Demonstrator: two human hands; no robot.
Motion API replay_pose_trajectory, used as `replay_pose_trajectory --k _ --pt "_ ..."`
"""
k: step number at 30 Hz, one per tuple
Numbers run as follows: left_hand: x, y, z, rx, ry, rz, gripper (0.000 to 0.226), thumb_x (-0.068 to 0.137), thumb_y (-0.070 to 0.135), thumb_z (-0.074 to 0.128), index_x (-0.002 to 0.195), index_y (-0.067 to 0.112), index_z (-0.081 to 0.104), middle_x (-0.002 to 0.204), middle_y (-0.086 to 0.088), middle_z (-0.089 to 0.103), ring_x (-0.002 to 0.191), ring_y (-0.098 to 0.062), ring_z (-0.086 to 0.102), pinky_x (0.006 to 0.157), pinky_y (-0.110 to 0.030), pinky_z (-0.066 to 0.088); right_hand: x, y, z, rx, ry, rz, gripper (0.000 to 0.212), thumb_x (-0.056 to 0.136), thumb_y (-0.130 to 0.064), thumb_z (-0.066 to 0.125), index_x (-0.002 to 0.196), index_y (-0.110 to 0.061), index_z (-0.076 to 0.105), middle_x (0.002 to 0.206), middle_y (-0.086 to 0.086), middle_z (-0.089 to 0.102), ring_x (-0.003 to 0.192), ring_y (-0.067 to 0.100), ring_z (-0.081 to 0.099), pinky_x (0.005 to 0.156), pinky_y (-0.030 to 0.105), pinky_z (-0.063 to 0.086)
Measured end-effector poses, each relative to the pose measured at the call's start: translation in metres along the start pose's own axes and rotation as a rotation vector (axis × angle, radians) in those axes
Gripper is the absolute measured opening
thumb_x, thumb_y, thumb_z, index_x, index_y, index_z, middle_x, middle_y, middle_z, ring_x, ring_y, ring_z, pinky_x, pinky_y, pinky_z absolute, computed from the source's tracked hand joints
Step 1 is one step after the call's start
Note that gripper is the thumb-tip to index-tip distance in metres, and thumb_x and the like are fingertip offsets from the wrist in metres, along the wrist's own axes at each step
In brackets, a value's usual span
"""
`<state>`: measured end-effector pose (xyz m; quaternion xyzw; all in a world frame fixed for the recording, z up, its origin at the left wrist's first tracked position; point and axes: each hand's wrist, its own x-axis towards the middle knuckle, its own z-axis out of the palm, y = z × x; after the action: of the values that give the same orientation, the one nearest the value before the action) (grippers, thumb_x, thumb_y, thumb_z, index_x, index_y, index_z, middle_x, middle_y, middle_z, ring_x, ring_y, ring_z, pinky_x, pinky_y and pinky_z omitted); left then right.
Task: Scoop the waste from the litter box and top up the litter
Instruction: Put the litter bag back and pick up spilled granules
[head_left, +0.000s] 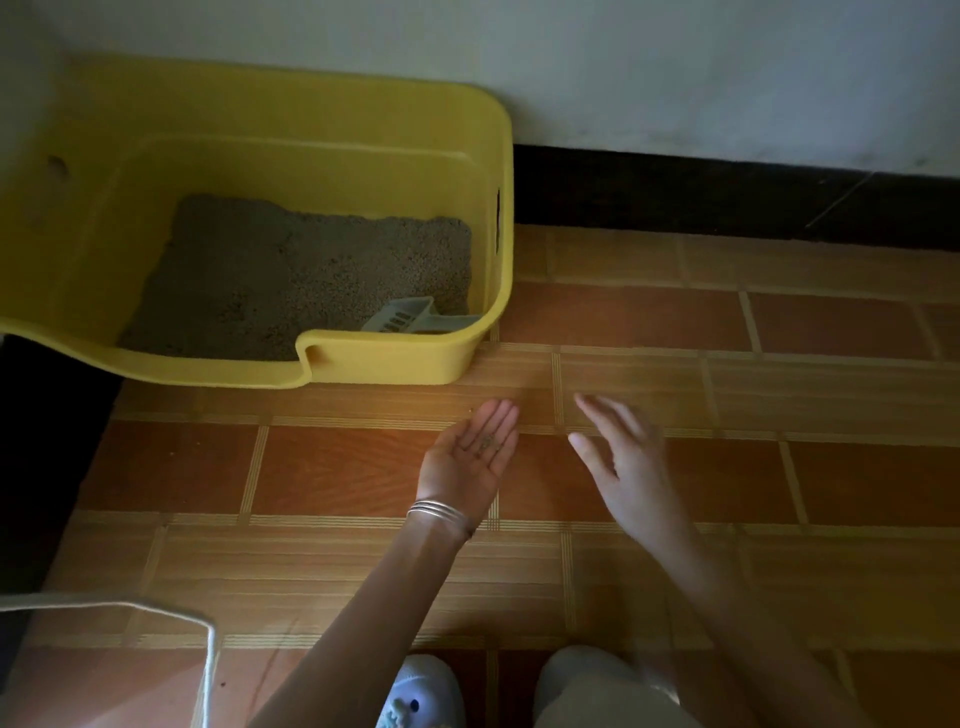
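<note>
Yellow litter box sits at the floor's far left corner by the wall, grey litter inside. Right hand and left hand hover near its front, fingers straight, gripping nothing; scoop lies in the box's near right corner, few grains on the upturned left palm

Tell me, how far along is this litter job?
Scooping looks paused or done: the scoop lies untouched inside the litter box. In hand: the left hand carries a few stray grains palm-up; the right hand hovers empty. Topping up: cannot tell.
</note>
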<state>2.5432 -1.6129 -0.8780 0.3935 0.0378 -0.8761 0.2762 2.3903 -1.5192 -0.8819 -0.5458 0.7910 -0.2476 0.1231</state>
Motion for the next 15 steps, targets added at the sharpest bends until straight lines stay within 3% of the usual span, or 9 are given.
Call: replay_pose_trajectory --k 7,12,15 --pt "-0.031 -0.009 0.049 0.117 -0.066 -0.101 0.040 0.098 0.017 0.029 0.115 -0.004 0.058 0.120 -0.019 0.062 0.108 -0.025 0.061 0.101 -0.036 0.041 -0.010 0.000 -0.047 -0.326 -0.032 0.018 0.054 0.093 -0.048 0.028 0.131 -0.016 0.048 0.131 0.003 0.052 0.122 0.020 0.046 0.100 0.039 0.036" --pt "-0.045 0.002 0.093 0.169 -0.134 -0.090 0.040 0.097 0.017 0.029 0.115 -0.004 0.058 0.120 -0.018 0.063 0.106 -0.025 0.063 0.088 -0.038 0.050 -0.005 -0.007 -0.074 -0.373 -0.042 0.042 0.054 0.093 -0.050 0.027 0.132 -0.018 0.047 0.132 0.001 0.052 0.121 0.018 0.047 0.099 0.040 0.037" --pt "-0.046 0.008 0.119 0.211 -0.157 -0.085 0.039 0.098 0.017 0.030 0.116 -0.003 0.058 0.119 -0.018 0.063 0.108 -0.026 0.062 0.088 -0.040 0.050 0.004 -0.012 -0.089 -0.385 -0.049 0.030 0.052 0.093 -0.049 0.029 0.131 -0.018 0.048 0.131 0.001 0.054 0.120 0.017 0.048 0.100 0.040 0.037"
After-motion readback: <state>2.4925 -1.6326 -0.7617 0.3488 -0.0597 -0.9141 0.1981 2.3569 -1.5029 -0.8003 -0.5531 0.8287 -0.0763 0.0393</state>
